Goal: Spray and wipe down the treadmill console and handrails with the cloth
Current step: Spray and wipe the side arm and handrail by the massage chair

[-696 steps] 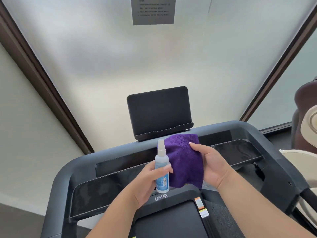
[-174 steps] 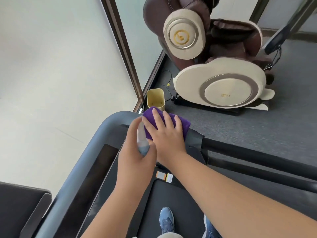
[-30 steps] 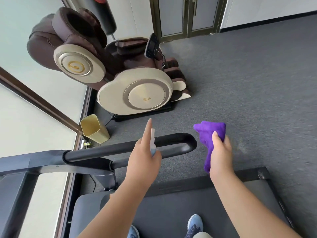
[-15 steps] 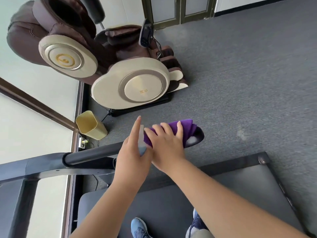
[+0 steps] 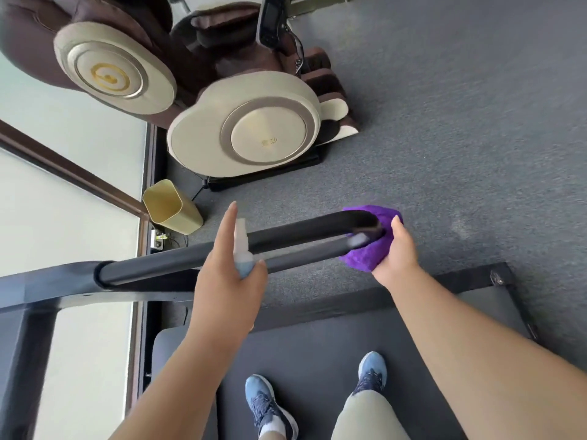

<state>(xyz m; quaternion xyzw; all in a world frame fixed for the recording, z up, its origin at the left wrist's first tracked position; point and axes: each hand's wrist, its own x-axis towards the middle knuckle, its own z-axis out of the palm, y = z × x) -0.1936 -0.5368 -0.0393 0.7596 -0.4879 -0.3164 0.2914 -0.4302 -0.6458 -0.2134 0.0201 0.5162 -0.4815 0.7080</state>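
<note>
The treadmill's black handrail runs from left to right and curls back at its free end. My right hand grips the purple cloth, which is wrapped around that curved end of the rail. My left hand holds the small spray bottle upright in front of the rail, index finger raised above the white nozzle. The bottle's body is mostly hidden in my palm. The console is out of view.
A brown and cream massage chair stands beyond the rail on grey carpet. A gold bin sits by the window frame. The treadmill deck lies below with my blue shoes on it.
My right hand slid the cloth from the top of the rail out to its curved end and around it. The left hand with the bottle stayed beside the rail.
</note>
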